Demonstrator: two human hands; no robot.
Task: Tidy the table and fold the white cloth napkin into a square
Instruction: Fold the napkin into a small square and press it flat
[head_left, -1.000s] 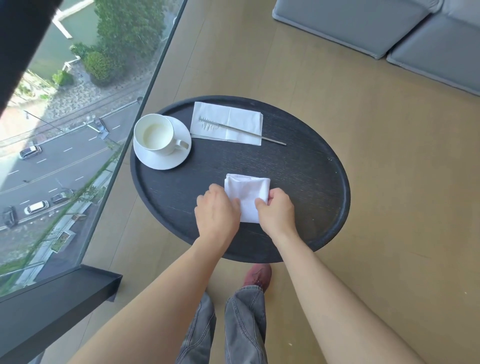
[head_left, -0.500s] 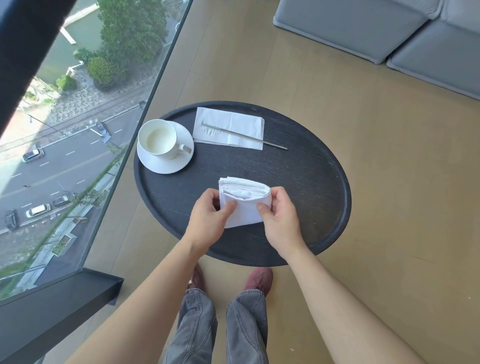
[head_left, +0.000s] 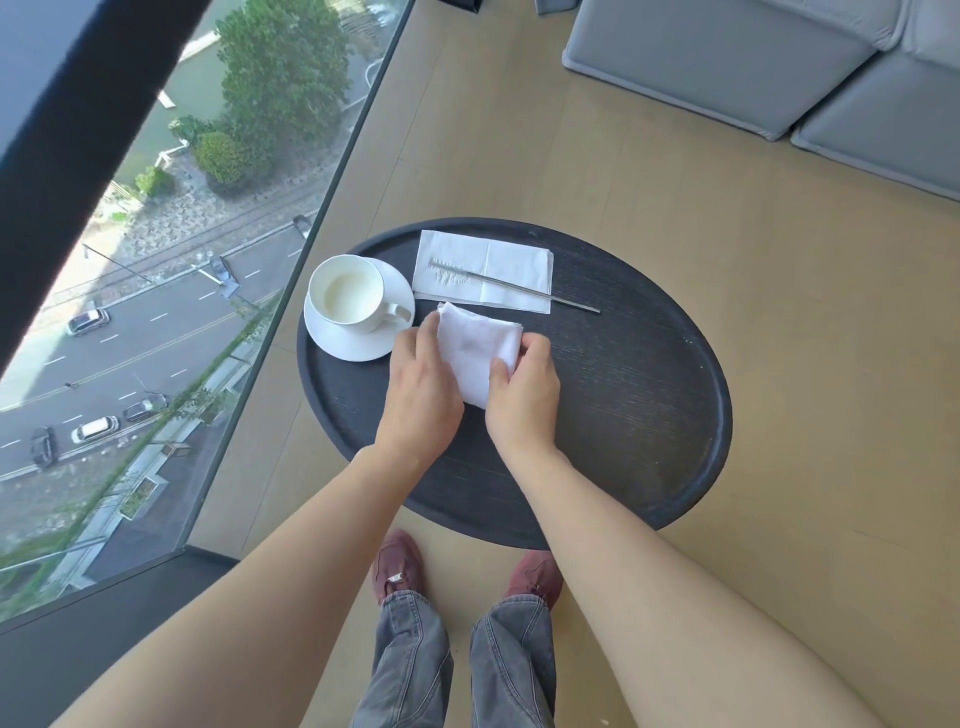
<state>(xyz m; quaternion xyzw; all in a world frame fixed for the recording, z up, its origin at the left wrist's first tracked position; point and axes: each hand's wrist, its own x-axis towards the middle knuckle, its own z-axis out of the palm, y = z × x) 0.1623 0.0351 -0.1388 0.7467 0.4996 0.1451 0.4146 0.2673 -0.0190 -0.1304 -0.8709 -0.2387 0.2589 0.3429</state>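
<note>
The white cloth napkin (head_left: 475, 345), folded into a small thick square, is held between both hands over the round black table (head_left: 634, 395). My left hand (head_left: 423, 395) grips its left edge. My right hand (head_left: 524, 392) pinches its right edge with thumb and fingers. The napkin's near corner is hidden behind my hands. Whether it touches the tabletop, I cannot tell.
A white cup (head_left: 349, 293) on a saucer (head_left: 358, 340) stands just left of the napkin. A paper napkin (head_left: 511, 267) with a thin metal brush (head_left: 511, 285) across it lies at the back. Glass wall at left, grey sofa (head_left: 753, 62) at the far right.
Both hands lifted the folded napkin off the table, then carried it away from me towards the saucer and the paper napkin. The camera view shifted too.
</note>
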